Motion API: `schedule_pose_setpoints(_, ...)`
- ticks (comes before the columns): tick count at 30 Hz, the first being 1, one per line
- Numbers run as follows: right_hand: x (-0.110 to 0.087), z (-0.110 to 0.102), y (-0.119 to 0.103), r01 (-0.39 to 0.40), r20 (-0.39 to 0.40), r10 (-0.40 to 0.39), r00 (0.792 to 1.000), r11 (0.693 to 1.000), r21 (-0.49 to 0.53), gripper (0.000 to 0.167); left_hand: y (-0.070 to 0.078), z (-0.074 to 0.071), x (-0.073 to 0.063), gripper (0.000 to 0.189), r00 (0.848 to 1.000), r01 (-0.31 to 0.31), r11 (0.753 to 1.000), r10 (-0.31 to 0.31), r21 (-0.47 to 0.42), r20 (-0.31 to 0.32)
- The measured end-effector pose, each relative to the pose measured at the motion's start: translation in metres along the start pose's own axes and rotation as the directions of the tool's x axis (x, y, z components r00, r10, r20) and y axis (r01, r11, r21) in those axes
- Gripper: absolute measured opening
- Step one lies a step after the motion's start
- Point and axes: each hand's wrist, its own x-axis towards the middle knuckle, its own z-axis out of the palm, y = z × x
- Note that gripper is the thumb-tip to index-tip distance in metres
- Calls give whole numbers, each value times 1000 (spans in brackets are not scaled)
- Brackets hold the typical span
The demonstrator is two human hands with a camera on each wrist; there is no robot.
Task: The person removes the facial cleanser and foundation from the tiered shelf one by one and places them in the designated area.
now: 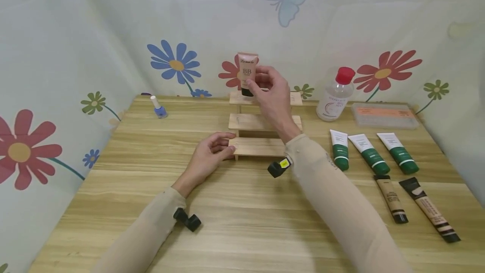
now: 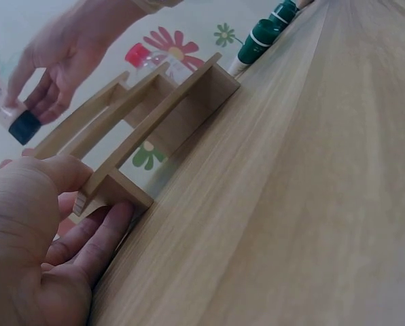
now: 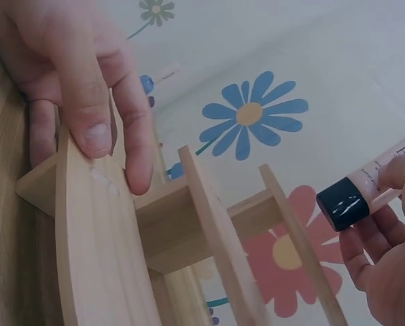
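A three-step wooden display rack (image 1: 257, 146) stands mid-table. My left hand (image 1: 207, 155) grips the left end of its lowest step. In the left wrist view, fingers reach under that step; in the right wrist view, the thumb (image 3: 94, 136) lies on top. My right hand (image 1: 273, 96) pinches a pink BB cream tube (image 1: 247, 68) between thumb and fingers, its black cap (image 3: 343, 204) downward. The tube is held up by the top step (image 1: 235, 98); the right wrist view shows its cap apart from the rack.
A blue nail polish bottle (image 1: 160, 111) stands at the back left. Right of the rack are a red-capped clear bottle (image 1: 333, 100), a flat plastic case (image 1: 386, 117), several green-and-white tubes (image 1: 366, 155), a small beige tube (image 1: 392, 199) and a longer black-ended tube (image 1: 430, 210).
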Motion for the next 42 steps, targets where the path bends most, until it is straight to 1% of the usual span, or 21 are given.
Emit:
schedule_pose_setpoints(7, -3, -14, -13, 30, -21, -29, 999, 999, 23, 32, 0, -1, -1, 36, 1000, -8, 1000, 8, 19, 7)
schedule_pose_setpoints(15, -9, -45, -29, 73, -56, -69, 996, 995, 62, 29, -1, 0, -1, 35, 1000, -5, 1000, 5, 24, 14)
schedule_pose_setpoints(19, -14, -60, -40, 85, -60, -82, 995, 995, 55, 31, -2, -1, -1, 33, 1000, 1, 1000, -2, 23, 12)
schedule_pose_setpoints(23, -21, -74, -49, 96, -66, -93, 993, 995, 38, 31, -3, -1, -1, 33, 1000, 3, 1000, -3, 31, 10)
schedule_pose_setpoints(30, -36, -102, -57, 135, -109, -136, 985, 991, -23, 31, -4, 0, -1, 33, 1000, -2, 1000, 1, 20, 18)
schedule_pose_setpoints(36, -50, -127, -65, 119, -149, -126, 981, 991, -57, 33, -2, 0, -1, 36, 1000, -12, 998, 12, 67, 11)
schedule_pose_setpoints(42, -65, -150, -69, 104, -176, -123, 977, 988, -113, 35, 1, 0, -1, 37, 1000, -17, 997, 17, 72, 4)
